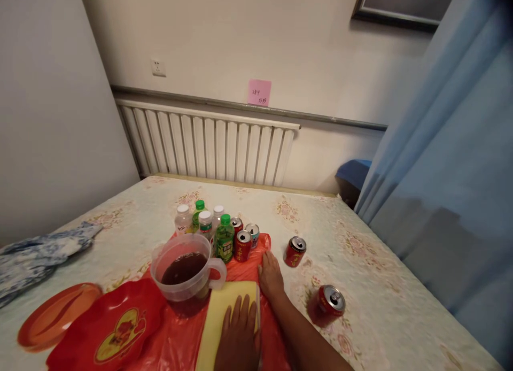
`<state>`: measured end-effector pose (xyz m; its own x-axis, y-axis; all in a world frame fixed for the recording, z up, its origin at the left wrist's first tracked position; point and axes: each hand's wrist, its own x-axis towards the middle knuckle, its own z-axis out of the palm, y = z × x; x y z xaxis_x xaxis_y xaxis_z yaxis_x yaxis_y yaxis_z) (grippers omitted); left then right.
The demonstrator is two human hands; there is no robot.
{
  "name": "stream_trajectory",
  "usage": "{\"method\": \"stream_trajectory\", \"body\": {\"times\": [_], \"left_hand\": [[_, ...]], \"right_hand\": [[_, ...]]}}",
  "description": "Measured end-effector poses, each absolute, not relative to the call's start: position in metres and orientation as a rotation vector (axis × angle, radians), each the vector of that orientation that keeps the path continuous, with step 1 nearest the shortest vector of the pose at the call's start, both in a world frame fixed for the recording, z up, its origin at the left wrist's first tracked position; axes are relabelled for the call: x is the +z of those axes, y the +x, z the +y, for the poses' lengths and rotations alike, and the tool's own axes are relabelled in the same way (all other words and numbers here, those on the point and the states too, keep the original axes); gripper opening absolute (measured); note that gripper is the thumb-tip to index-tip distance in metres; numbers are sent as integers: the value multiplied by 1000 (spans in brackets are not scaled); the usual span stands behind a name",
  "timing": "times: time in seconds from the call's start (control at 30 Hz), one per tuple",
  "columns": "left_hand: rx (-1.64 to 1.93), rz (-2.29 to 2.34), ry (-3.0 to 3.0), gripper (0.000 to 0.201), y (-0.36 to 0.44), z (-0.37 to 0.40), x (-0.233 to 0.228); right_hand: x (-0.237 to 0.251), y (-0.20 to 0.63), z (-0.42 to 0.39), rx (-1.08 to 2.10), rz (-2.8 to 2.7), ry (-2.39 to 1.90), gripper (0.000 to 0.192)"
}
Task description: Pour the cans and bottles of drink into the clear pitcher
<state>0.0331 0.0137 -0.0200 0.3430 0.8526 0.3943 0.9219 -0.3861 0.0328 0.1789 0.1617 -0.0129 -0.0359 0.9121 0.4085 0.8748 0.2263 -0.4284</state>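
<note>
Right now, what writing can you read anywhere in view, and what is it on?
None reads clearly.
Pink sticky note: handwriting, too small to read.
Green-capped bottle: label print blurred.
Red cans: markings blurred.
Red tray: yellow heart emblem, no legible words.

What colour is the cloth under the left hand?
Pale yellow. The cloth lies flat under the left hand on the red plastic sheet; head view shows it.

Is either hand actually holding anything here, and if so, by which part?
Nothing is gripped. The left hand lies flat on the yellow cloth; the right hand rests open on the red plastic sheet.
</note>
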Motion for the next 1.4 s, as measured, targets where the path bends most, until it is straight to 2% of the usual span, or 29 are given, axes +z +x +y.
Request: {"method": "stream_trajectory", "body": {"times": [0.2, 0.4, 0.63, 0.8, 0.97, 1.13, 1.27, 1.4], "left_hand": [[-580, -1513, -2215, 57, 36, 16, -25], [-746, -1464, -2083, 47, 40, 24, -37], [-772, -1416, -2094, 45, 37, 27, -42], [-669, -1454, -2159, 51, 35, 21, -34], [-569, -1457, -2243, 55, 32, 15, -26], [-509, -1530, -2347, 51, 32, 12, -15], [-474, -1601, -2388, 48, 34, 11, -6], [-495, -1622, -2412, 48, 36, 9, 5]], "right_hand": [[-4, 174, 191, 24, -1897, -1755, 49], [-6, 173, 223, 55, -1970, -1794, 48], [-6, 176, 234, 76, -1949, -1843, 49], [4, 175, 224, 98, -1903, -1853, 49], [14, 175, 179, 73, -1860, -1811, 52], [11, 188, 84, 92, -1700, -1487, 47], [8, 212, 3, 192, -1552, -1474, 36], [8, 252, -43, 190, -1322, -1567, 34]]}}
